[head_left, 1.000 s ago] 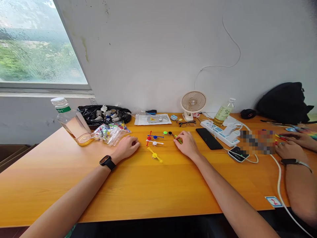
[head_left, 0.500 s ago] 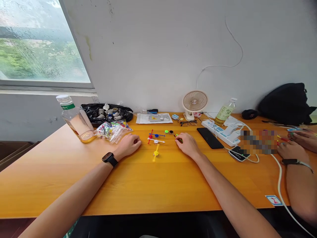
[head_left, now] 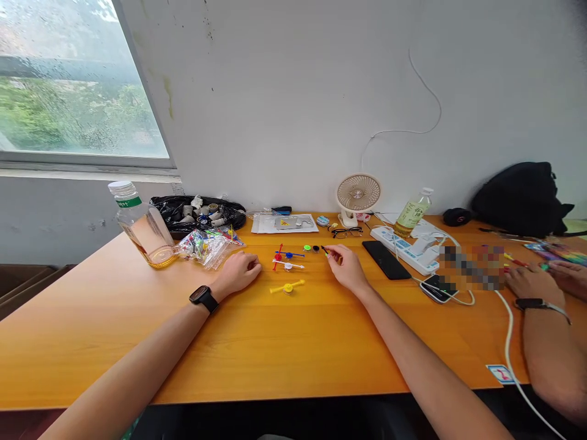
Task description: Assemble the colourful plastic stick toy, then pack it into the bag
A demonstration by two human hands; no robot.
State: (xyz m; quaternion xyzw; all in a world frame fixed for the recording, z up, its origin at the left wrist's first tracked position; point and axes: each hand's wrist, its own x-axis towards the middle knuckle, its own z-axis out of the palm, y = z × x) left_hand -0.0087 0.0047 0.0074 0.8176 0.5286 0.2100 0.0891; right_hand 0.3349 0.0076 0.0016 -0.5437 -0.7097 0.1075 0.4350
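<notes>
My left hand (head_left: pixel 238 273) rests on the table with its fingers curled in, and nothing shows in it. A smartwatch (head_left: pixel 203 297) is on that wrist. My right hand (head_left: pixel 346 267) pinches a small black arrow piece (head_left: pixel 324 249), whose dark tip sticks out to the left of the fingertips. Between my hands lie plastic arrow spinners: a red one (head_left: pixel 277 257), a blue one (head_left: pixel 288 255), a white one (head_left: pixel 288 266) and, closest to me, a yellow one (head_left: pixel 287 288). A green disc (head_left: pixel 307 247) and a black disc (head_left: pixel 316 249) sit left of my right hand.
At left are a tilted-looking bottle (head_left: pixel 147 229), a bag of small coloured parts (head_left: pixel 206 245) and a black plastic bag (head_left: pixel 174 211). A fan (head_left: pixel 358 194), glasses (head_left: pixel 347 233), phone (head_left: pixel 386 260), power strip (head_left: pixel 403 249) and cables lie beyond. Another person's hands (head_left: pixel 534 286) work at far right.
The yellow spinner, blurred and pointing away from me before, now lies crosswise and sharp. My right hand's fingers have shifted, showing the black tip more clearly. The left hand stays put.
</notes>
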